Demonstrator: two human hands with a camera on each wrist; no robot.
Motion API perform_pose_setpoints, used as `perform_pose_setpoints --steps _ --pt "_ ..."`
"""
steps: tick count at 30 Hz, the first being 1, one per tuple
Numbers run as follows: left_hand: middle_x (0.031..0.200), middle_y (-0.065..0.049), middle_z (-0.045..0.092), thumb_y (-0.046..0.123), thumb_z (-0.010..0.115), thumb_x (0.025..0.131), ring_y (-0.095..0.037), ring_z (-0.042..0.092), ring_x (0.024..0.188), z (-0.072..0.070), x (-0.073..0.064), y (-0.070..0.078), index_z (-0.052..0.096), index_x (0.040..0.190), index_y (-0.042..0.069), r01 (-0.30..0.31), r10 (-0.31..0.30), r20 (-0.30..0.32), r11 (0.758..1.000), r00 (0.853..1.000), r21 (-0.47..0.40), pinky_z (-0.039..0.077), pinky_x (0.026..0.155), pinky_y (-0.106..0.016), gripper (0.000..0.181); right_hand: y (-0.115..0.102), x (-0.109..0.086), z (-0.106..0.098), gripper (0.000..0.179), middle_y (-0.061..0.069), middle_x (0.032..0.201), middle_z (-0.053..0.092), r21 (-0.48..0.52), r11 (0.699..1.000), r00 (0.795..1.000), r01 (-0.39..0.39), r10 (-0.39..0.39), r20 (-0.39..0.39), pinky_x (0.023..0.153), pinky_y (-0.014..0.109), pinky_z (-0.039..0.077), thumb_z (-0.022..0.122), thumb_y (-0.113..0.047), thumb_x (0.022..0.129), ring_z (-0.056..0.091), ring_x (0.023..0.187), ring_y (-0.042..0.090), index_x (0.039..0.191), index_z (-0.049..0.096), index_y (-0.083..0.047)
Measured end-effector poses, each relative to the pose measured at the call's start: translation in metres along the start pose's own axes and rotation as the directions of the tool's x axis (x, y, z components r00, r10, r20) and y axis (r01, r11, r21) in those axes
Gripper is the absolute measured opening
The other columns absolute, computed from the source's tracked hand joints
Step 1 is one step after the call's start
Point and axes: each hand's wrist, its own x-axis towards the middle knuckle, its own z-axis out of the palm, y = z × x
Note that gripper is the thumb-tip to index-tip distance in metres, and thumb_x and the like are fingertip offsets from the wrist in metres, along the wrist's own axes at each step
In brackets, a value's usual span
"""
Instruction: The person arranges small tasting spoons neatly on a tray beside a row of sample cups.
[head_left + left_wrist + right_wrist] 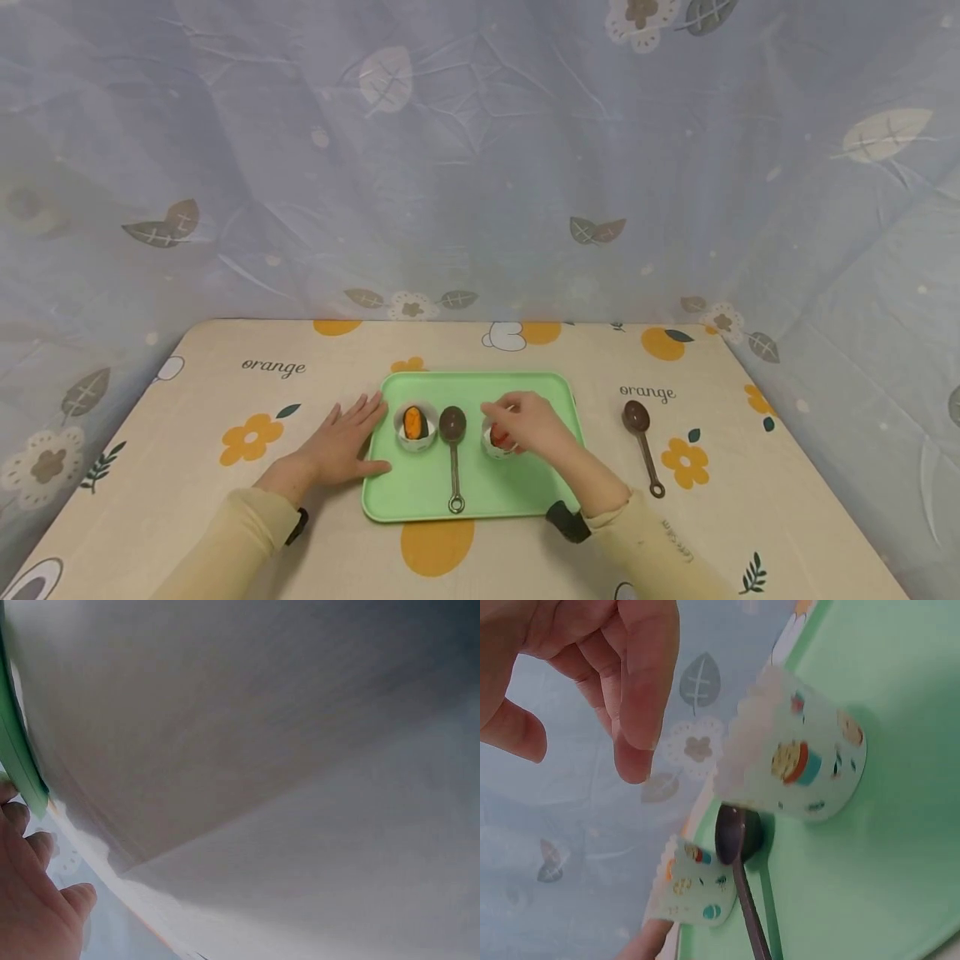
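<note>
My left hand [341, 446] lies spread at the left edge of the green tray [517, 492], fingers extended and touching its rim. Over the right-hand paper cup [493, 451] hovers my right hand [531, 423]. In the right wrist view its fingers [641, 705] bend loosely above the cup's scalloped rim, with nothing between them and the thumb. A red item [498, 435] shows inside that cup, partly covered by the hand. The left-hand paper cup [417, 447] contains a toy sushi piece [412, 422] with an orange top and dark wrap.
Between the two cups a brown spoon [453, 426] lies on the tray, handle toward me. A second brown spoon [636, 417] is on the patterned tablecloth [337, 542] right of the tray. Behind the table hangs a grey-blue curtain [480, 167].
</note>
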Motion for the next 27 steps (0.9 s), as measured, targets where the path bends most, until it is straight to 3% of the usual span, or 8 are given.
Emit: perform_pose_setpoints --steps 6,15,27 --pt "0.153 -0.021 0.021 0.05 0.065 0.08 -0.043 0.019 0.141 0.0 -0.001 0.001 0.027 0.145 -0.001 0.007 -0.007 0.01 1.0 1.0 -0.012 0.013 0.111 -0.065 0.091 0.007 0.0 -0.012 0.038 0.014 0.087 0.068 -0.046 0.999 0.999 0.006 -0.009 -0.047 0.057 0.027 0.052 0.054 -0.037 0.092 0.063 0.066 0.018 0.101 0.066 -0.002" --pt "0.154 -0.02 0.021 0.051 0.064 0.08 -0.042 0.018 0.141 -0.001 0.0 0.001 0.027 0.145 -0.002 0.012 -0.012 0.021 1.0 1.0 -0.012 0.013 0.112 -0.065 0.092 0.016 -0.003 -0.03 0.038 0.014 0.088 0.068 -0.047 0.998 0.997 -0.032 0.029 -0.07 0.058 0.027 0.052 0.054 -0.037 0.092 0.065 0.068 0.019 0.108 0.064 -0.004" --pt "0.154 -0.019 0.02 0.054 0.064 0.079 -0.042 0.018 0.142 0.001 0.001 -0.001 0.026 0.145 0.0 0.021 -0.021 0.026 1.0 0.999 -0.005 0.013 0.112 -0.064 0.094 0.038 -0.007 -0.054 0.038 0.014 0.093 0.067 -0.1 0.994 0.995 -0.047 0.037 -0.097 0.065 0.029 0.052 0.052 -0.038 0.093 0.063 0.073 0.016 0.106 0.063 -0.003"
